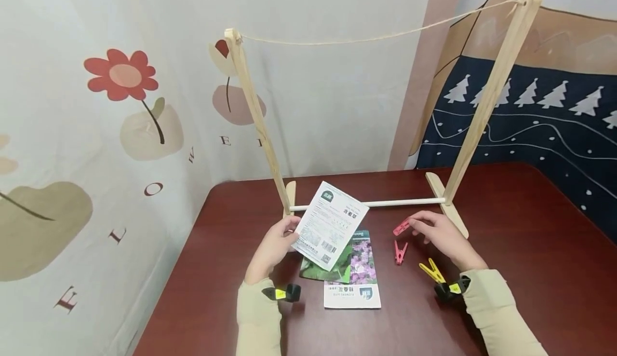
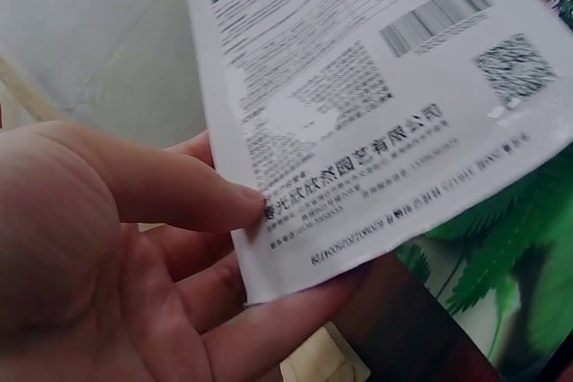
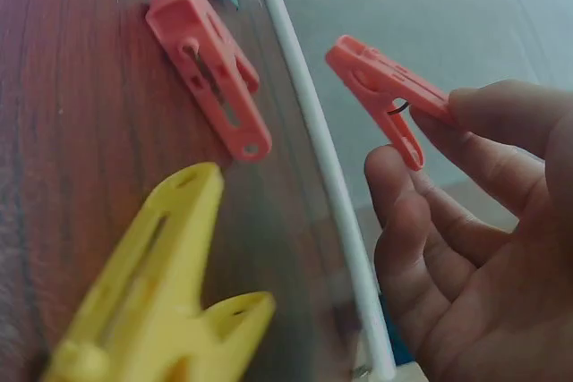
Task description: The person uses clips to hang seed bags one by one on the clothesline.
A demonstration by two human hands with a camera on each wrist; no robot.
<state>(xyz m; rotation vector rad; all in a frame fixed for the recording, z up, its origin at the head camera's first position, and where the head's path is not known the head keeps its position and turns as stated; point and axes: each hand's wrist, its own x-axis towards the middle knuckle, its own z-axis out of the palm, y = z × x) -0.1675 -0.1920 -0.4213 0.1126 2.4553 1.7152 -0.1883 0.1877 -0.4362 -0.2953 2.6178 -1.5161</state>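
My left hand (image 1: 273, 247) pinches a white seed packet (image 1: 330, 225) along its left edge, thumb over the printed side and fingers behind. The packet tilts above two others: a green-leaf seed packet (image 1: 340, 269) and a pink-flower seed packet (image 1: 365, 265), which overlap on the table. In the right wrist view, my right hand (image 3: 501, 194) holds a pink clothespin (image 3: 376, 87) by its handle ends, between thumb and fingers. A second pink clothespin (image 1: 400, 252) lies on the table just in front of it. Closer to my right wrist is a yellow clothespin (image 1: 432, 270).
Behind the hands stands a wooden frame with a left post (image 1: 255, 115), a right post (image 1: 491, 99) and a white bottom rod (image 1: 405, 203). A thin string (image 1: 347, 42) sags slightly between the post tops. The dark red table (image 1: 217, 292) ends at a fabric-covered wall (image 1: 332, 115).
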